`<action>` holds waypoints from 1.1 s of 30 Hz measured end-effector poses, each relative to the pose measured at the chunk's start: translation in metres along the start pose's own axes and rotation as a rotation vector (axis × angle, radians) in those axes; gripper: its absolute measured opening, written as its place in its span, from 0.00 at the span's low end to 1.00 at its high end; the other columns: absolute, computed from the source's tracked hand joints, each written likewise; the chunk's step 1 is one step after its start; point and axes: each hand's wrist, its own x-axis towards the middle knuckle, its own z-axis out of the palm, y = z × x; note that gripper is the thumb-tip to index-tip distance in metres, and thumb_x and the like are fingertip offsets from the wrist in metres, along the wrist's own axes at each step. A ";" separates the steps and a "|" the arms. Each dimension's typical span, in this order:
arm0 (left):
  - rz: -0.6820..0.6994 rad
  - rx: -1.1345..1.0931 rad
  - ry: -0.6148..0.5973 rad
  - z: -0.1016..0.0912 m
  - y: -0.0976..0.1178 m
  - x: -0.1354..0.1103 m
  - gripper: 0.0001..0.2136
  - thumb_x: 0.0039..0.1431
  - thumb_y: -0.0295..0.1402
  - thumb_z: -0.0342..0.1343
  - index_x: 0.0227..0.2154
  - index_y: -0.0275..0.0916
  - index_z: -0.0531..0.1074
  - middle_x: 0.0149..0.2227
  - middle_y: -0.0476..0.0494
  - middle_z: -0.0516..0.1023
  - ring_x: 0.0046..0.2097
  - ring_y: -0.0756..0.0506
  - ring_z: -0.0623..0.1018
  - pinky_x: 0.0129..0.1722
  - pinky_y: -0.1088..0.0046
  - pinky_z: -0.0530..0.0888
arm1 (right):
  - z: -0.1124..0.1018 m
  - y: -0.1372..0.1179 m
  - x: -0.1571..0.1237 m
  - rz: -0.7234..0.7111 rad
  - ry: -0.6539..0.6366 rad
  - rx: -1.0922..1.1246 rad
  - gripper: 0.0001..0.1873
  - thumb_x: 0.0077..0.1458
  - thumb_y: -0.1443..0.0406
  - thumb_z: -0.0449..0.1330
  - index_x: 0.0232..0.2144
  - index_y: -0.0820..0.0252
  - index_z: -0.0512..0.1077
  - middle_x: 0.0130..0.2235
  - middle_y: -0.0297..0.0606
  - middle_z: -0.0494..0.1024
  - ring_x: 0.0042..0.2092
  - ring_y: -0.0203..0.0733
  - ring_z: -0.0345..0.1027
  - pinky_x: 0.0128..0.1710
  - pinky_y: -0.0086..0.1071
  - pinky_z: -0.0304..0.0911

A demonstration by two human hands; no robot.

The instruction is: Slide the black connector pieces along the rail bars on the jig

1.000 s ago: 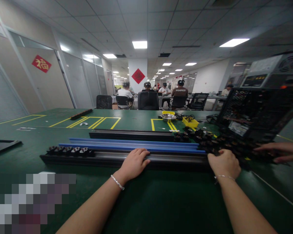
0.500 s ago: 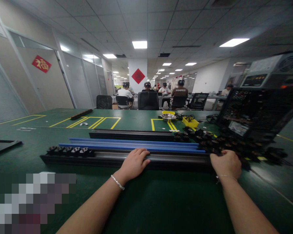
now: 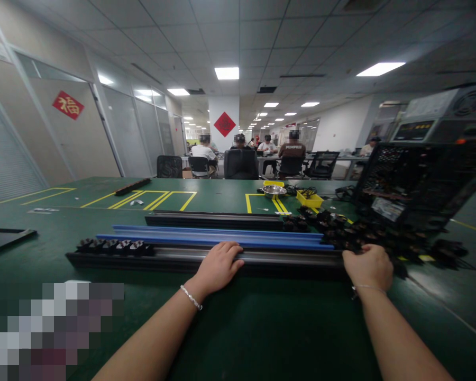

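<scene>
A long black rail lies across the green table in front of me. My left hand rests on its middle, fingers curled over the top edge. My right hand sits at the rail's right end, fingers bent into a pile of small black parts; what the fingers hold is hidden. A row of black clips sits on the rail's left part. Behind it lie blue rails and another black rail.
A black perforated crate with a grey machine above it stands at the right. A metal bowl and yellow trays sit further back. A dark tray lies at the left edge. People sit at distant tables.
Another person's hand that reached in at the right edge a second ago has withdrawn. My two hands have barely moved.
</scene>
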 end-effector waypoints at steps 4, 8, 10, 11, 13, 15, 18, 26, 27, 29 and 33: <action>-0.001 -0.002 0.003 0.000 0.000 0.000 0.16 0.62 0.40 0.43 0.48 0.41 0.65 0.51 0.44 0.69 0.53 0.45 0.66 0.55 0.65 0.62 | 0.000 0.000 0.001 0.004 0.005 0.011 0.23 0.40 0.61 0.56 0.41 0.63 0.67 0.40 0.50 0.71 0.44 0.56 0.65 0.40 0.45 0.63; 0.004 -0.005 0.008 0.000 0.000 0.000 0.16 0.62 0.40 0.43 0.48 0.41 0.65 0.51 0.44 0.69 0.53 0.45 0.66 0.54 0.64 0.62 | 0.000 0.001 0.002 0.017 0.002 0.017 0.23 0.40 0.60 0.56 0.41 0.62 0.67 0.40 0.50 0.71 0.43 0.56 0.65 0.39 0.45 0.63; 0.006 -0.006 0.013 0.001 -0.001 0.000 0.16 0.62 0.40 0.43 0.48 0.41 0.65 0.51 0.44 0.69 0.53 0.45 0.66 0.54 0.64 0.62 | 0.000 0.002 0.002 0.018 0.001 0.015 0.23 0.39 0.60 0.56 0.41 0.62 0.67 0.41 0.50 0.71 0.43 0.56 0.65 0.39 0.44 0.63; 0.006 -0.005 0.015 0.001 -0.001 0.000 0.16 0.62 0.40 0.43 0.48 0.41 0.65 0.51 0.44 0.69 0.53 0.45 0.66 0.54 0.64 0.62 | 0.001 0.002 0.002 0.020 0.001 0.012 0.23 0.40 0.60 0.56 0.41 0.62 0.67 0.41 0.50 0.71 0.43 0.56 0.65 0.39 0.44 0.63; 0.005 -0.003 0.013 0.002 -0.001 0.000 0.16 0.62 0.40 0.43 0.48 0.41 0.65 0.51 0.45 0.69 0.53 0.45 0.66 0.54 0.64 0.62 | 0.001 0.003 0.003 0.024 -0.002 0.004 0.23 0.40 0.60 0.56 0.41 0.63 0.67 0.41 0.50 0.71 0.43 0.56 0.65 0.39 0.44 0.63; 0.002 -0.001 0.009 0.002 -0.001 0.000 0.15 0.62 0.40 0.43 0.48 0.41 0.65 0.51 0.45 0.69 0.53 0.45 0.67 0.54 0.64 0.62 | 0.001 0.003 0.003 0.021 -0.003 -0.005 0.22 0.40 0.59 0.56 0.40 0.63 0.67 0.40 0.51 0.71 0.43 0.56 0.65 0.39 0.43 0.63; -0.001 -0.002 0.009 0.001 0.000 0.000 0.15 0.62 0.40 0.44 0.48 0.41 0.65 0.51 0.45 0.69 0.53 0.45 0.67 0.54 0.64 0.62 | 0.000 0.003 0.004 0.021 -0.001 -0.016 0.22 0.41 0.59 0.55 0.39 0.64 0.68 0.40 0.51 0.72 0.43 0.55 0.65 0.39 0.41 0.62; 0.005 0.002 0.009 0.001 0.000 0.000 0.15 0.62 0.40 0.43 0.48 0.41 0.65 0.51 0.44 0.69 0.52 0.45 0.67 0.54 0.64 0.62 | 0.001 0.005 0.006 0.038 0.021 -0.011 0.22 0.40 0.60 0.56 0.40 0.62 0.67 0.40 0.49 0.71 0.43 0.53 0.64 0.41 0.40 0.61; 0.005 0.002 0.008 0.001 0.000 0.000 0.15 0.62 0.40 0.43 0.48 0.41 0.65 0.51 0.44 0.69 0.53 0.45 0.66 0.54 0.64 0.62 | 0.001 0.006 0.006 0.040 0.025 -0.012 0.21 0.40 0.60 0.56 0.40 0.62 0.67 0.39 0.48 0.71 0.43 0.52 0.64 0.41 0.40 0.61; 0.003 0.001 0.008 0.001 0.000 0.000 0.16 0.62 0.40 0.43 0.48 0.41 0.65 0.51 0.44 0.69 0.53 0.45 0.66 0.54 0.64 0.62 | 0.002 0.007 0.007 0.040 0.032 -0.012 0.21 0.40 0.60 0.56 0.39 0.62 0.67 0.39 0.48 0.71 0.43 0.52 0.64 0.41 0.39 0.61; 0.002 -0.001 0.010 0.001 0.000 -0.001 0.15 0.62 0.40 0.43 0.48 0.41 0.65 0.51 0.44 0.69 0.53 0.45 0.66 0.55 0.64 0.62 | 0.002 0.010 0.009 0.011 0.028 0.020 0.20 0.41 0.60 0.56 0.38 0.63 0.66 0.38 0.49 0.70 0.42 0.53 0.63 0.42 0.40 0.60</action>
